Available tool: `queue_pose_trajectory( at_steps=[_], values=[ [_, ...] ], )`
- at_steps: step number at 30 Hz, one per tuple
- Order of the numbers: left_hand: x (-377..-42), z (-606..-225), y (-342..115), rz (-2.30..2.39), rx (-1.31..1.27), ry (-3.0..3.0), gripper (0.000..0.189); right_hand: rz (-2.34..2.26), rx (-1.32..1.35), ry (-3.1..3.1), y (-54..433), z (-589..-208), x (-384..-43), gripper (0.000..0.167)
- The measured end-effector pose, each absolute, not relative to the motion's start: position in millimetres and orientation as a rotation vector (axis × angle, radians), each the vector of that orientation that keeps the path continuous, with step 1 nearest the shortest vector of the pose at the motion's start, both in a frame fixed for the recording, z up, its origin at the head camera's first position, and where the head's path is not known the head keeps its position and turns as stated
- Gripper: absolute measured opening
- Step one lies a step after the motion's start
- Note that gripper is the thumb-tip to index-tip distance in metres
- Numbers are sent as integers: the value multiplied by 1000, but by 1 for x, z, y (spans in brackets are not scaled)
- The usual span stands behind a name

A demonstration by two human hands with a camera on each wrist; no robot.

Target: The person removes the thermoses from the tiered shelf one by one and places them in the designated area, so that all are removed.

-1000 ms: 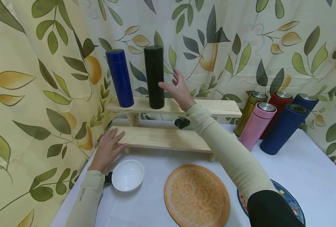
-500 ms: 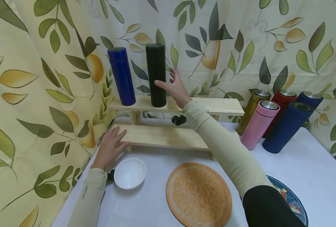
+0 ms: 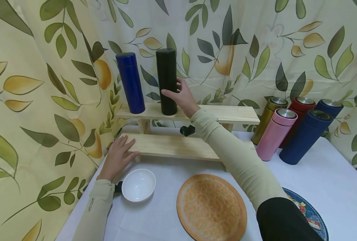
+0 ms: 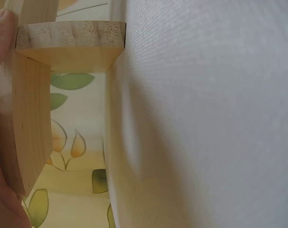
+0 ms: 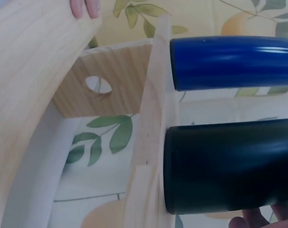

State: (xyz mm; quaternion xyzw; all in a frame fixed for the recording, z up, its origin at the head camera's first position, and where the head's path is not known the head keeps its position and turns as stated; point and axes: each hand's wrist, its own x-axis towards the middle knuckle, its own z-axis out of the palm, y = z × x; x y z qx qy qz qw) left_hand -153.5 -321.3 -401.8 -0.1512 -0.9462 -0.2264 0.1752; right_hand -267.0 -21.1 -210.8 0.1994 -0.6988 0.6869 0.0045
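The right hand (image 3: 182, 97) curls its fingers round the black bottle (image 3: 167, 72) on the upper shelf (image 3: 229, 114), where sideways pressure could topple it; the left hand (image 3: 116, 160), fingers extended, rests on the lower shelf (image 3: 172, 146).

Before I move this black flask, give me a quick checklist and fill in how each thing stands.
1. Black flask upright on the upper shelf: ok.
2. Blue flask not touching it: ok, there is a gap between them.
3. Right hand on the black flask: ok, contact shows in the head and right wrist views.
4. Grip firm enough to lift: cannot tell.
5. Left hand resting on the lower shelf: ok, at its left end.
6. Bowl well away from your left cuff: not ok, it sits close by.
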Motion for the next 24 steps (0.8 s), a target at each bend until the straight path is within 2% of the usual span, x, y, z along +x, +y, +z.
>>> queue_pose_trajectory(
  at_steps=[14, 24],
  values=[
    [-152, -400, -324, -662, -393, -2690, 65, 2180, 523, -2145, -40, -214, -275, 76],
    [-153, -403, -323, -668, -413, -2669, 65, 2170, 426, -2184, -47, -233, -285, 75]
  ],
)
